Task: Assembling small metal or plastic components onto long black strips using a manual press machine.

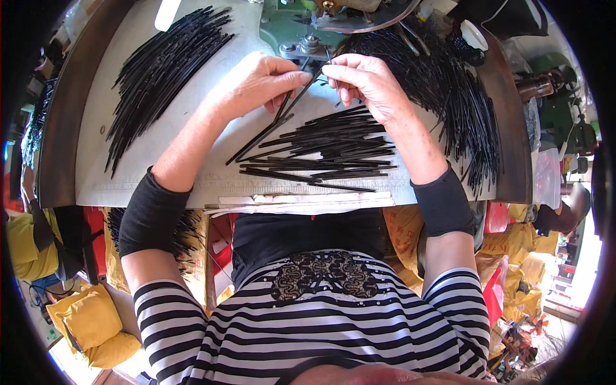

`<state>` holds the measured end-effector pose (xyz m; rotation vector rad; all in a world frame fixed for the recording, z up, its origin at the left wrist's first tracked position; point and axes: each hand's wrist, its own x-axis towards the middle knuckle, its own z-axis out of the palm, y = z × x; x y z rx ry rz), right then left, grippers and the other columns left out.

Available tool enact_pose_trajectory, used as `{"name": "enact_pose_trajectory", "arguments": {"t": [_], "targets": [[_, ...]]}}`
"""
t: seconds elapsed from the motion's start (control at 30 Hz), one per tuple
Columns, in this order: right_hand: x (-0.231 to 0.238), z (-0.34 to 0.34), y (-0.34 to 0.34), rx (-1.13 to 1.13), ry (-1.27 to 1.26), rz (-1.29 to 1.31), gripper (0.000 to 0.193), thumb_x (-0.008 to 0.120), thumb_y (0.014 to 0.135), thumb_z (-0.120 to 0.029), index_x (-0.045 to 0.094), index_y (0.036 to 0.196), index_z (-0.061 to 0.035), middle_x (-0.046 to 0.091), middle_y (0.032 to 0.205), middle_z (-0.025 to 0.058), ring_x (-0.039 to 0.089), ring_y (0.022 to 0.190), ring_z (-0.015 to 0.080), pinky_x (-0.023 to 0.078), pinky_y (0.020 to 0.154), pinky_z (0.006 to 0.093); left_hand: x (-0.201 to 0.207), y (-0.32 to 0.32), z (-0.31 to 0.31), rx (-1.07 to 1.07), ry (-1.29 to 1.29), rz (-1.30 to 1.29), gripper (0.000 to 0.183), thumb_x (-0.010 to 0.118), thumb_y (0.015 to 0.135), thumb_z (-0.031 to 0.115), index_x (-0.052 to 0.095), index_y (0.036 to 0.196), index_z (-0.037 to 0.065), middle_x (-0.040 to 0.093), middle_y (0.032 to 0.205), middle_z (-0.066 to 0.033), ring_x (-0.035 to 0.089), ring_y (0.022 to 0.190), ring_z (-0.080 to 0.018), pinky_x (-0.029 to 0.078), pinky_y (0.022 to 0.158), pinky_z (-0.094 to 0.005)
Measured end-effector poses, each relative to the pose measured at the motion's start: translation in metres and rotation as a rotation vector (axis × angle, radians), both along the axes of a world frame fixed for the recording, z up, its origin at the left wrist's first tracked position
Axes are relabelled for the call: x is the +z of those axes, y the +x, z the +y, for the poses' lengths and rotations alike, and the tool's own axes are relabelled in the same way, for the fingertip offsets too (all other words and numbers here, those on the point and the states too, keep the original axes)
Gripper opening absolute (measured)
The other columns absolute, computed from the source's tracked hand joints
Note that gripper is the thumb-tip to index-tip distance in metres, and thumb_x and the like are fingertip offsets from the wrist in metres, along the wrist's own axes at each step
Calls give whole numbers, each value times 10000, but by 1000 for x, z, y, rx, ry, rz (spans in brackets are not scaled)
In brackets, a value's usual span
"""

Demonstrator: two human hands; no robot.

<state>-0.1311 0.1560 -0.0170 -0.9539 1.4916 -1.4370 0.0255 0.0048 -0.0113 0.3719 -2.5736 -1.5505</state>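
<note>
My left hand (271,81) is closed in a pinch on a slim black strip (295,99) that slants down toward the tabletop. Close by on the right, my right hand (371,82) has its thumb and fingertips pressed together around another thin black piece (328,55); its exact kind is hard to make out. Both hands are just in front of the bolts on a green machine base (276,29). Below them lies a loose pile of black strips (337,142), and a longer strip (256,140) rests at its left edge.
A large bundle of black strips (163,80) lies far left; a bigger heap (471,122) covers the right side. Brown raised edges (513,154) bound the table. Folded white cloth (301,205) runs along the front edge. Yellow sacks (93,321) stand below left.
</note>
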Motion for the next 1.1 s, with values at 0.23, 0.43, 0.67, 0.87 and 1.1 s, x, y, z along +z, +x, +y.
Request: {"name": "enact_pose_trajectory", "arguments": {"t": [0.23, 0.43, 0.67, 0.87, 1.1], "targets": [[0, -2, 7, -32, -14, 19, 188, 640, 832, -181, 648, 877, 1, 624, 699, 32, 563, 528, 40, 453, 451, 163, -3, -2, 4, -21, 145, -13, 293, 572, 893, 317, 682, 912, 46, 646, 738, -32, 592, 626, -88, 476, 569, -214], [3, -5, 8, -75, 21, 103, 187, 638, 839, -204, 634, 902, -27, 606, 703, 6, 549, 531, 62, 437, 488, 177, 1, 2, 2, 100, 409, 0, 284, 583, 880, 301, 657, 940, 33, 619, 720, -12, 582, 635, -80, 445, 601, -200], [11, 1, 12, 4, 72, 152, 207, 642, 840, -202, 653, 897, -3, 613, 665, 11, 578, 568, 72, 454, 508, 187, -1, 2, -1, 142, 463, 68, 292, 576, 886, 298, 643, 969, 26, 571, 674, 14, 511, 544, -59, 392, 516, -178], [13, 0, 15, 38, 96, 161, 200, 645, 846, -179, 640, 907, 11, 588, 643, 9, 529, 509, 55, 430, 460, 184, -4, 1, -2, 149, 494, 93, 285, 580, 891, 286, 640, 982, 23, 552, 655, 8, 418, 438, -30, 290, 409, -164], [9, -2, 13, 29, 73, 206, 204, 642, 848, -178, 641, 915, 15, 580, 636, 10, 517, 499, 50, 420, 438, 178, -3, 0, 0, 128, 499, 86, 272, 583, 893, 270, 638, 990, 23, 542, 637, 12, 387, 414, -26, 260, 381, -170]]}}
